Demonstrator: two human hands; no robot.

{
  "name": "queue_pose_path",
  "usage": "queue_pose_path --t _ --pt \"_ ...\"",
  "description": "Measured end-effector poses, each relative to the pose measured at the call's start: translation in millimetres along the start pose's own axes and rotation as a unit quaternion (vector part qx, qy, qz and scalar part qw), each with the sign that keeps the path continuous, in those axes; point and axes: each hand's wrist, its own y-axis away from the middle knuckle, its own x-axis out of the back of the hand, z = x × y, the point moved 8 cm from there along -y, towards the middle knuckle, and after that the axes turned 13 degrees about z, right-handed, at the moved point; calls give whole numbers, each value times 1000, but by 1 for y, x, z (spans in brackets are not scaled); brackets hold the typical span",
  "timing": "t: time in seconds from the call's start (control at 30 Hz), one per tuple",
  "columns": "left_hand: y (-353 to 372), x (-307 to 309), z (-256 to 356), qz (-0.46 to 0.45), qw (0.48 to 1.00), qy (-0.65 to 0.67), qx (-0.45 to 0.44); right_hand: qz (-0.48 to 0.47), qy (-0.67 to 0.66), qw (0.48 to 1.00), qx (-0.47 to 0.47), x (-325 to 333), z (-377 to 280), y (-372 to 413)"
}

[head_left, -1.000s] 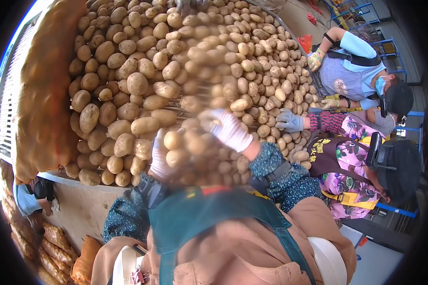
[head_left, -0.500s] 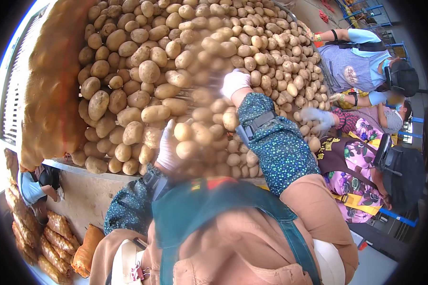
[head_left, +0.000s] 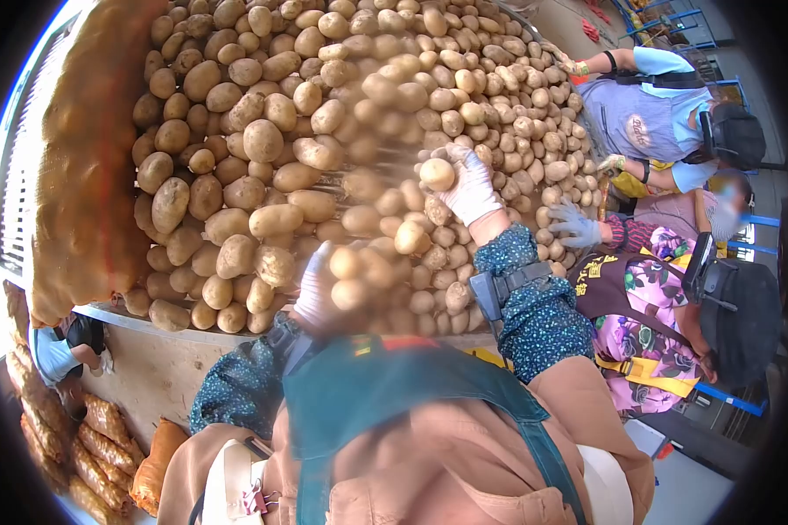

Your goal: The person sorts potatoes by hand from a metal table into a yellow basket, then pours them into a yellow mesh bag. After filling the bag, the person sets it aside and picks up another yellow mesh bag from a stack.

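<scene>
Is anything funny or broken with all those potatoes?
Nothing stands out. The potatoes lie heaped on the table, none seen over its edge. The right hand holds one potato, the left hand rests among others. The middle of the heap is blurred, so I cannot check there.

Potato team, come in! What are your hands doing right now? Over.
Right hand grips a potato. Left hand in the pile, grip blurred. Neighbour's glove close by.

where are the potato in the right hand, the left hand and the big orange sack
potato [head_left: 436,173], head view, middle of its pale skin, in the grip of the right hand [head_left: 473,192]
left hand [head_left: 315,293], head view, back of the white glove
orange sack [head_left: 87,166], head view, middle of its mesh side
</scene>
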Motion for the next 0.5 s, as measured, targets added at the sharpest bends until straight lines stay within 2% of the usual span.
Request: queue_pose_path --t 0.03,0.07,0.1,0.17,0.2,0.23,0.27,0.3,0.33,0.37,0.43,0.5 --pt "2 -4 -1 -19 1000 -14 5 90 61 994 33 10 5 -17" --pt "5 -11 -3 -102 994 -23 24 80 227 958 154 16 2 -41" --pt "2 3 -2 -68 996 -63 1 51 378 884 269 -4 3 -55" --pt "16 20 2 28 992 -120 -33 43 501 806 312 -32 26 -57" --pt "31 14 3 90 987 -125 -51 56 656 663 356 -53 29 -57" --pt "40 16 7 149 979 -122 -62 39 689 600 406 -42 42 -90" --pt "41 17 8 124 984 -116 -61 35 717 597 358 -61 47 -84" --pt "42 17 7 89 988 -114 -49 30 750 602 273 -92 52 -67" --pt "56 16 1 89 991 -94 -42 66 801 527 277 -92 50 -61" --pt "55 15 -4 86 993 -75 -31 51 842 463 274 -97 54 -65" --pt "49 14 -3 61 994 -80 -31 52 886 407 215 -117 59 -49" --pt "49 16 -5 71 992 -99 -32 43 878 414 237 -111 57 -62"
